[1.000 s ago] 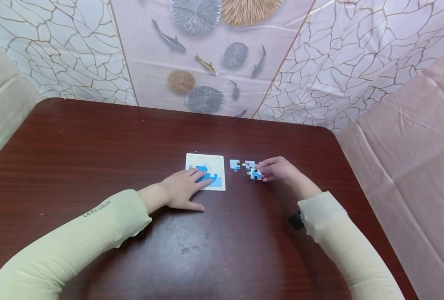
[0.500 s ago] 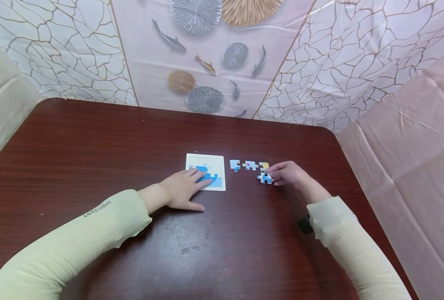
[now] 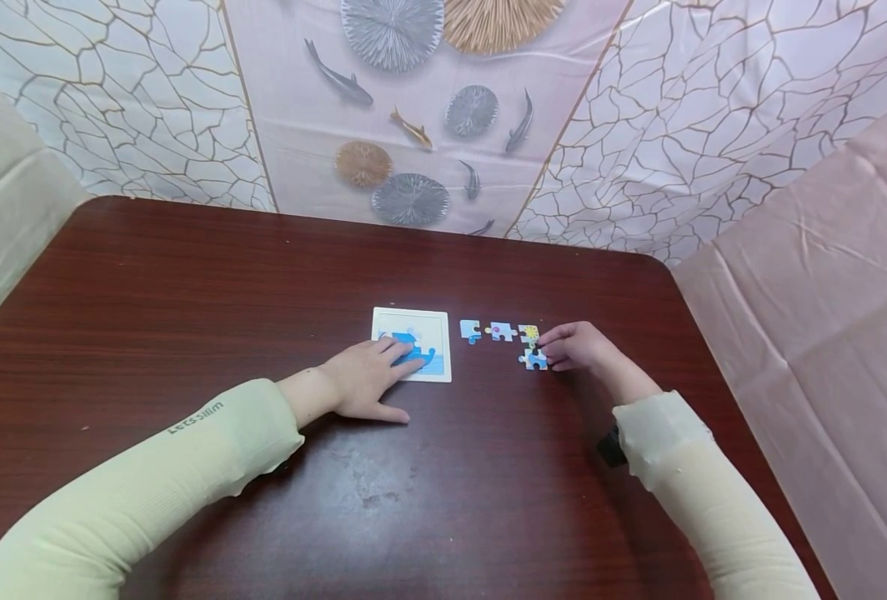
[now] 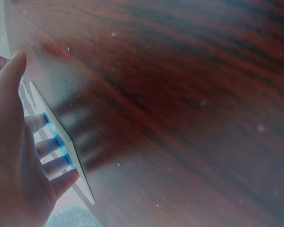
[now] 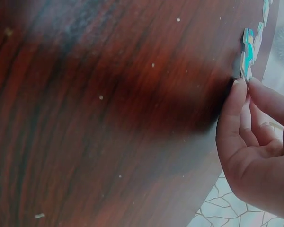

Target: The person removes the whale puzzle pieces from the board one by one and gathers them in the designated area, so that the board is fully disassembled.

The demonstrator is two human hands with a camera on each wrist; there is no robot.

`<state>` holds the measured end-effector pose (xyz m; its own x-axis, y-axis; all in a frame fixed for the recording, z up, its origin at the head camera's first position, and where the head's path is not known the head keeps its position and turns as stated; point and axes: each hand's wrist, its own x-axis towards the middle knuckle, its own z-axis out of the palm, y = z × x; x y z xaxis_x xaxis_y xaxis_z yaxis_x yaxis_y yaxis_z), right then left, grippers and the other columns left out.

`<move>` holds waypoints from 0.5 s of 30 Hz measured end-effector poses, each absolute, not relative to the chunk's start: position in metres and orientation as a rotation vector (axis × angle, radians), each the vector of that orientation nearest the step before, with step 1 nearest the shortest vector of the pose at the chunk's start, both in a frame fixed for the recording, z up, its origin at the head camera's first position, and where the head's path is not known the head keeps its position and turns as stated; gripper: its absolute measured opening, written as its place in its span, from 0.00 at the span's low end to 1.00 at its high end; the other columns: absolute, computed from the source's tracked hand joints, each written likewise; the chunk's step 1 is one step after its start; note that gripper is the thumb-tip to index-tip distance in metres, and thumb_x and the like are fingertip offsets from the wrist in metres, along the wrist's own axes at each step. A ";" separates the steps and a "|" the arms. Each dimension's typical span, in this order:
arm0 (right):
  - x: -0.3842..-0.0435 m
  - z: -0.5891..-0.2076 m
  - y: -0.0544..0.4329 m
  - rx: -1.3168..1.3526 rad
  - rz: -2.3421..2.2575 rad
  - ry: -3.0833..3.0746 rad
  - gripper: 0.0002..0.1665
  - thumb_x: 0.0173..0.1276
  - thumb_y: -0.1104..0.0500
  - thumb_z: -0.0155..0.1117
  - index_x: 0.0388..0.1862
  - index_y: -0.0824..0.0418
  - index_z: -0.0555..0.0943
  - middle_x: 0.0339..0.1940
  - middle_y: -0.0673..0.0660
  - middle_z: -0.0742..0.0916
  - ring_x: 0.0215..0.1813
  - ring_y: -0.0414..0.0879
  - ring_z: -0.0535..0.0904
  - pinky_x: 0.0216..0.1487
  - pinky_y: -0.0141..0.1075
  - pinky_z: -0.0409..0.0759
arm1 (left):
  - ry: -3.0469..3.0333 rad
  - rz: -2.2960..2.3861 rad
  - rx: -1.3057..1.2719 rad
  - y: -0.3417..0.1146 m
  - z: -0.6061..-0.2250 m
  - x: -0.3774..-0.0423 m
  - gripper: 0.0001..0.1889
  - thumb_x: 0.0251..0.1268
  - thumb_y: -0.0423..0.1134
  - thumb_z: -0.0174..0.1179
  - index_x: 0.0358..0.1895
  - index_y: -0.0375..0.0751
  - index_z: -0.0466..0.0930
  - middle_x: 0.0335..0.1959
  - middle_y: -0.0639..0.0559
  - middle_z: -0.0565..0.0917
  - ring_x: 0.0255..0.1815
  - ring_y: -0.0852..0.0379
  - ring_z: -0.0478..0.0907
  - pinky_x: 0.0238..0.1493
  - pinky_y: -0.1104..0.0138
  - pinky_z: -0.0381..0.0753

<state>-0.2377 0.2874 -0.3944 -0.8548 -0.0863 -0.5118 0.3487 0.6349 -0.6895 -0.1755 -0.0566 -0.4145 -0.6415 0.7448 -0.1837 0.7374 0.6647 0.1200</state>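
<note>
My left hand [image 3: 364, 379] lies with spread, fairly straight fingers on a white-framed puzzle board [image 3: 440, 367] showing a blue picture. In the left wrist view, its fingertips rest over the edge of the board [image 4: 61, 135]. My right hand [image 3: 582, 354] pinches the edge of a blue and yellow jigsaw piece [image 3: 533, 360] between thumb and fingers. Seen from the right wrist, the jigsaw piece [image 5: 247, 52] extends beyond the fingertips, close over the table. Just behind it is a jigsaw piece with a yellow sun [image 3: 528, 332].
Between the board and the sun piece lie a pale blue jigsaw piece [image 3: 469, 329] and one with a pink swirl [image 3: 500, 332]. All are on a dark brown wooden table [image 3: 226, 283]. A patterned cloth [image 3: 428, 125] hangs behind the table's far edge.
My right hand has moved right and slightly nearer with the jigsaw piece, away from the swirl piece, uncovering the sun piece. The left hand has stayed on the board.
</note>
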 end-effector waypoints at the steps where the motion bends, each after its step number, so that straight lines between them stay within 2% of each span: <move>1: -0.239 -0.395 0.288 0.211 -1.142 2.353 0.20 0.65 0.67 0.58 0.55 0.76 0.73 0.25 0.47 0.83 0.29 0.39 0.79 0.37 0.34 0.83 | 2.664 0.052 1.203 -0.057 -0.414 -0.175 0.43 0.60 0.69 0.47 0.73 0.46 0.54 0.72 0.42 0.59 0.72 0.40 0.56 0.71 0.53 0.57; 9: -0.243 -0.392 0.284 0.283 -1.136 2.392 0.20 0.65 0.64 0.60 0.55 0.73 0.75 0.32 0.53 0.85 0.29 0.39 0.79 0.37 0.34 0.83 | 2.665 0.072 1.202 -0.057 -0.413 -0.176 0.43 0.60 0.69 0.48 0.73 0.47 0.55 0.72 0.42 0.59 0.72 0.41 0.57 0.71 0.53 0.58; 15: -0.244 -0.386 0.272 0.221 -1.118 2.411 0.20 0.67 0.63 0.59 0.55 0.73 0.74 0.38 0.58 0.85 0.32 0.40 0.81 0.42 0.37 0.84 | 2.655 0.118 1.187 -0.057 -0.412 -0.176 0.41 0.60 0.68 0.48 0.72 0.48 0.56 0.71 0.43 0.60 0.72 0.41 0.57 0.71 0.53 0.58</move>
